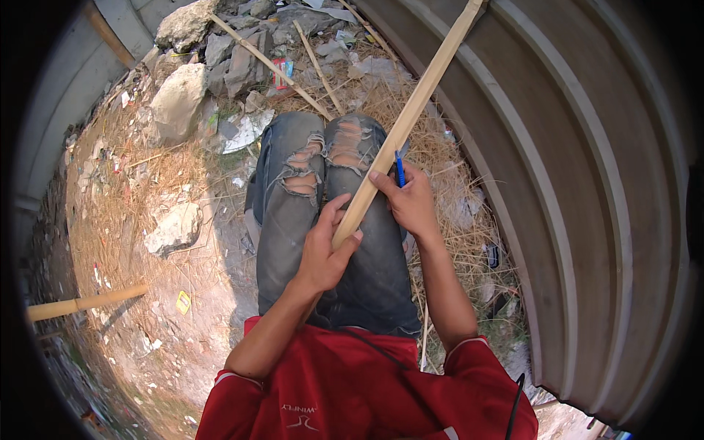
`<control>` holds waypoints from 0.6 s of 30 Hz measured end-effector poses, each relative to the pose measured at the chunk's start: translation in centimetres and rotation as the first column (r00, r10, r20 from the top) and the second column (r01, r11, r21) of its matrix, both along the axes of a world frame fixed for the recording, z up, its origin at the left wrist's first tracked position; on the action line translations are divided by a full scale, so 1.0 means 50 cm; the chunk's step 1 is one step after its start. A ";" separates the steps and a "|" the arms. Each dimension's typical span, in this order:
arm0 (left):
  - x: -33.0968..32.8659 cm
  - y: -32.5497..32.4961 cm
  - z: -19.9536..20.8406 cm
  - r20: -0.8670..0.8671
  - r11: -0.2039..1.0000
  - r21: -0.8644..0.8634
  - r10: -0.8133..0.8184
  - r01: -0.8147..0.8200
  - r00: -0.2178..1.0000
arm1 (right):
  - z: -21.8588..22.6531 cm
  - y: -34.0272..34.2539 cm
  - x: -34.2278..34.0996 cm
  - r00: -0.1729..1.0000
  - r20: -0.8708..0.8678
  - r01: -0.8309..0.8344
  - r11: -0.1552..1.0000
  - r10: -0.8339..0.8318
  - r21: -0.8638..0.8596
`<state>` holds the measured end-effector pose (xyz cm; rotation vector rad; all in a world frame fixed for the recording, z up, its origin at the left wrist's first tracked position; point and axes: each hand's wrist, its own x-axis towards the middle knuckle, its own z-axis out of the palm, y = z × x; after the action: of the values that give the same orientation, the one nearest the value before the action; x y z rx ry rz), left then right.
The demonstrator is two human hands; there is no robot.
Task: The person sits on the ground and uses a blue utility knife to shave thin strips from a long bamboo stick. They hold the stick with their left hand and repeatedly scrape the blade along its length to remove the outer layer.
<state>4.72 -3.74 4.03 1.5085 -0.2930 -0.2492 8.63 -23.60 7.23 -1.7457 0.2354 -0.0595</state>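
Nearest is the person's red shirt [345, 381], with torn dark jeans [286, 242] stretching out beyond it. The left hand [323, 253] is closed around the near end of a long bamboo strip [411, 121], which slants across the right leg of the jeans and past that knee. A little farther along, the right hand [412, 199] grips a slim blue tool [400, 170] upright at the strip's right edge, its thumb resting on the strip; whether the tool's tip touches the wood is too small to tell. On the littered ground [183, 352], a yellow packet [183, 302] lies toward the left edge, near a bamboo pole [88, 302], with a pale rock [174, 229] farther on. A corrugated metal sheet [587, 183] bounds the ground's right edge. Beyond the knees, two thin sticks [271, 66] reach toward the far edge, where grey rubble [246, 66] lies heaped
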 end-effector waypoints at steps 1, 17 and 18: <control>-0.004 0.004 0.002 0.017 0.999 0.038 0.008 -0.009 1.000 | 0.000 -0.012 0.006 0.999 -0.007 0.036 0.999 -0.036 0.028; -0.063 0.020 -0.018 -0.082 0.957 0.287 -0.008 0.031 0.997 | 0.055 -0.035 -0.070 0.990 -0.029 -0.128 0.797 0.138 -0.590; -0.065 0.018 -0.023 -0.062 0.960 0.280 0.002 0.015 0.998 | 0.057 -0.036 -0.088 0.978 -0.086 -0.202 0.750 0.191 -0.630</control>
<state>1.45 -2.85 2.86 1.7766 -0.2189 -0.3538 4.22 -25.39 10.09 -2.4490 0.0321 0.0363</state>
